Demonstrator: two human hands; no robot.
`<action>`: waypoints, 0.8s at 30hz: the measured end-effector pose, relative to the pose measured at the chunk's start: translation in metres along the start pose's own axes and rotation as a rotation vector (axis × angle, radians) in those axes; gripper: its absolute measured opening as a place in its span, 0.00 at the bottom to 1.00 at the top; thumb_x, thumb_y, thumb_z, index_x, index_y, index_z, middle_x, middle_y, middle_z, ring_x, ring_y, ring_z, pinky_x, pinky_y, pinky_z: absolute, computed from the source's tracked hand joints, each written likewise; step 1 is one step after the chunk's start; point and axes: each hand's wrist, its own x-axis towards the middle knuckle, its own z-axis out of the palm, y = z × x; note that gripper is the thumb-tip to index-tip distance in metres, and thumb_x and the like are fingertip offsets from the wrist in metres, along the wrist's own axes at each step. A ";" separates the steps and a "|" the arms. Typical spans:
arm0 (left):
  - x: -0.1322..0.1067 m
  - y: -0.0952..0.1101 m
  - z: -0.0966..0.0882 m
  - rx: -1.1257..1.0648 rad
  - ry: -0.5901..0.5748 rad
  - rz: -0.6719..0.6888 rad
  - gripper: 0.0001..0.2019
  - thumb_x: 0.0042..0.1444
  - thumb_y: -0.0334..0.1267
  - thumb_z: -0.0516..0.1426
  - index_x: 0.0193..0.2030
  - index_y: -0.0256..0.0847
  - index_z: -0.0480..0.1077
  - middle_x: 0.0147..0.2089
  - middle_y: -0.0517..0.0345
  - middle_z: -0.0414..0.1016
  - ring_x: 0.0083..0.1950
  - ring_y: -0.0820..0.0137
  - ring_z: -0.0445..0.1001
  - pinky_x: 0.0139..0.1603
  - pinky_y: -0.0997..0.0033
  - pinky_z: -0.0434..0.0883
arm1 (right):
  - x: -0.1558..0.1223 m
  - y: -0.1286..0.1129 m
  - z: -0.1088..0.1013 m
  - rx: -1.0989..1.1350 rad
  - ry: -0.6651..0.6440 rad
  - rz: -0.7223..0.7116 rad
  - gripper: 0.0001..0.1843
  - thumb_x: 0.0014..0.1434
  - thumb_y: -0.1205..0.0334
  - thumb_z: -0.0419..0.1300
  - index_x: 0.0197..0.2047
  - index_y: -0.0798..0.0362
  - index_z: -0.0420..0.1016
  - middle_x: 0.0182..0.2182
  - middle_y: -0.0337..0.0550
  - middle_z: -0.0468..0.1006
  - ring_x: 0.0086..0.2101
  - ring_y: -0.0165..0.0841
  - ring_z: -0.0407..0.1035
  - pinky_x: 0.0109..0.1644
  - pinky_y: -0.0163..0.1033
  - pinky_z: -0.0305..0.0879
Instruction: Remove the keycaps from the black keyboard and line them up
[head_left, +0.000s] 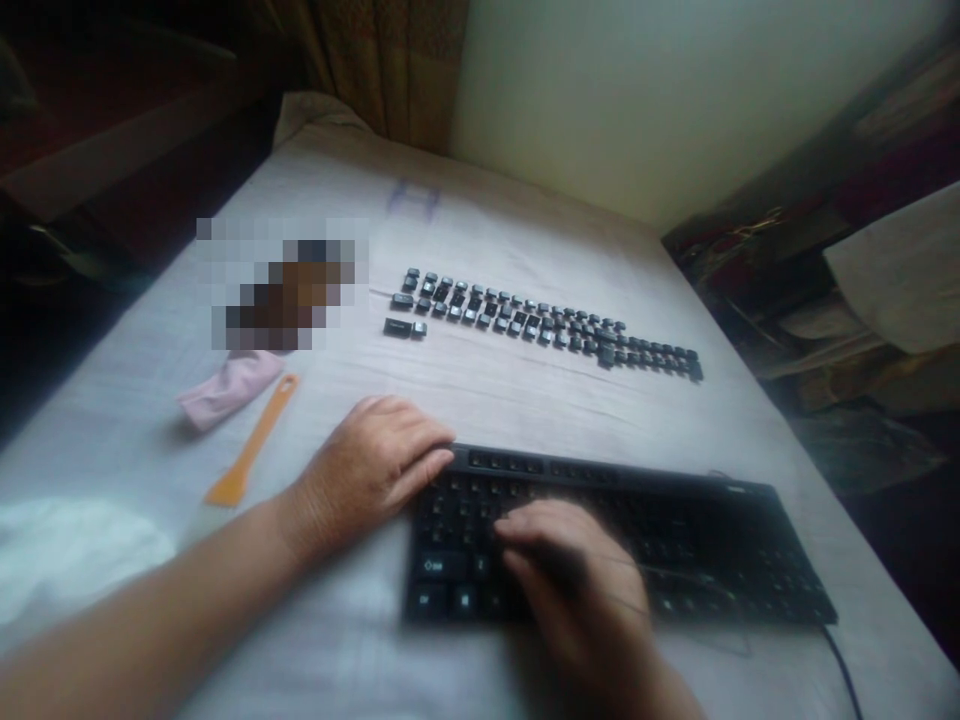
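A black keyboard (pixel 720 490) lies on the cloth-covered surface, with many of its keycaps off and some still on, mostly along its lower left. At its upper left corner my left hand (pixel 382 460) grips the edge, fingers together. Over the left-centre keys, my right hand (pixel 574 570) is closed around a dark-handled tool (pixel 559 562); its tip is hidden and its kind is unclear. Thin wire-like lines trail rightward from that hand, blurred. Beyond the keyboard, loose black keycaps (pixel 491 310) are laid out in slanting rows.
To the left lie an orange-handled brush (pixel 255 445) and a folded pink cloth (pixel 229 390), beside a pixelated patch. Whitish material (pixel 75 555) sits at the lower left. The keyboard's cable (pixel 844 670) runs off at the lower right. A pale wall (pixel 600 110) stands behind.
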 end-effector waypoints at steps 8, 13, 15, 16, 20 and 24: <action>0.000 0.000 0.000 -0.010 -0.005 -0.013 0.13 0.67 0.42 0.51 0.45 0.41 0.75 0.41 0.54 0.81 0.44 0.62 0.74 0.48 0.60 0.65 | -0.002 0.001 0.000 0.038 0.003 0.004 0.14 0.56 0.75 0.60 0.44 0.49 0.73 0.33 0.42 0.83 0.35 0.36 0.78 0.41 0.43 0.77; 0.000 0.000 0.000 -0.014 -0.018 -0.025 0.13 0.67 0.42 0.51 0.45 0.42 0.75 0.42 0.54 0.81 0.45 0.62 0.74 0.49 0.59 0.65 | -0.006 -0.001 -0.001 0.159 0.153 0.183 0.09 0.60 0.72 0.60 0.41 0.49 0.74 0.33 0.42 0.82 0.35 0.37 0.78 0.40 0.42 0.78; -0.001 -0.001 0.000 -0.017 -0.020 -0.037 0.12 0.66 0.42 0.51 0.45 0.42 0.75 0.42 0.54 0.81 0.45 0.63 0.74 0.49 0.60 0.66 | -0.007 -0.002 -0.002 0.164 0.156 0.206 0.09 0.60 0.72 0.60 0.41 0.49 0.75 0.33 0.43 0.83 0.35 0.37 0.78 0.40 0.43 0.78; -0.001 -0.001 0.000 -0.018 -0.020 -0.039 0.12 0.66 0.42 0.52 0.45 0.42 0.75 0.41 0.55 0.81 0.44 0.63 0.75 0.49 0.60 0.66 | -0.007 -0.002 -0.003 0.166 0.149 0.207 0.08 0.60 0.72 0.61 0.41 0.49 0.75 0.33 0.43 0.83 0.35 0.37 0.78 0.40 0.43 0.78; -0.002 0.001 0.000 0.005 0.053 -0.011 0.11 0.66 0.41 0.52 0.46 0.42 0.74 0.42 0.54 0.81 0.45 0.63 0.76 0.49 0.60 0.67 | -0.007 0.000 -0.002 0.176 0.174 0.202 0.09 0.60 0.72 0.61 0.42 0.49 0.75 0.35 0.43 0.83 0.37 0.37 0.78 0.41 0.43 0.78; -0.004 0.014 0.000 -0.049 0.166 0.046 0.09 0.65 0.39 0.54 0.48 0.43 0.73 0.43 0.54 0.80 0.45 0.64 0.75 0.50 0.60 0.68 | -0.007 0.001 0.000 0.171 0.216 0.145 0.12 0.60 0.73 0.60 0.44 0.49 0.74 0.35 0.43 0.83 0.37 0.37 0.78 0.42 0.44 0.77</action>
